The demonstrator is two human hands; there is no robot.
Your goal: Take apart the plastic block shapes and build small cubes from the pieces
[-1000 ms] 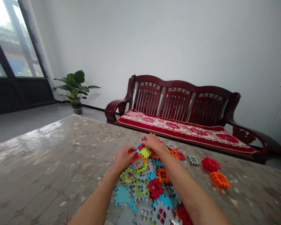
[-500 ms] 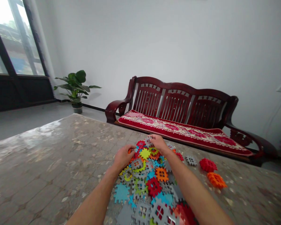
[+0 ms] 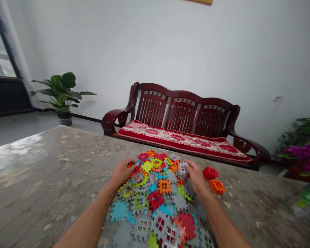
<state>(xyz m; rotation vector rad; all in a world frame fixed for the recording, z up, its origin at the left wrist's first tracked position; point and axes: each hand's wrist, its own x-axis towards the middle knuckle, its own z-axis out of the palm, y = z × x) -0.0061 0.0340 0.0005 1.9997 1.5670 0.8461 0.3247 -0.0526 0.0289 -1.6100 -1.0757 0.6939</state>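
Observation:
A heap of flat plastic interlocking tiles with notched edges, in grey, red, orange, blue and lime, spreads between my arms. At its far left edge, my left hand (image 3: 122, 172) is closed around an orange tile (image 3: 130, 165), mostly covered by the fingers. My right hand (image 3: 195, 175) is at the heap's right side, thumb and fingers pinching a grey window tile (image 3: 183, 168). Between the hands lie a lime tile (image 3: 147, 167) and an orange window tile (image 3: 164, 186). Closer to me are a red tile (image 3: 155, 200) and a light blue tile (image 3: 119, 210).
Right of my right hand, a red block (image 3: 210, 173) and an orange block (image 3: 217, 186) rest on the patterned tabletop (image 3: 67, 172). Beyond it stands a dark wooden bench (image 3: 181, 110) with a red floral cover. Purple flowers (image 3: 305, 156) are at the right, a potted plant (image 3: 64, 96) at the left.
My right hand has moved from the heap's far end to its right side, with a grey tile in its fingers. The left hand stays by the left edge. The view has turned right.

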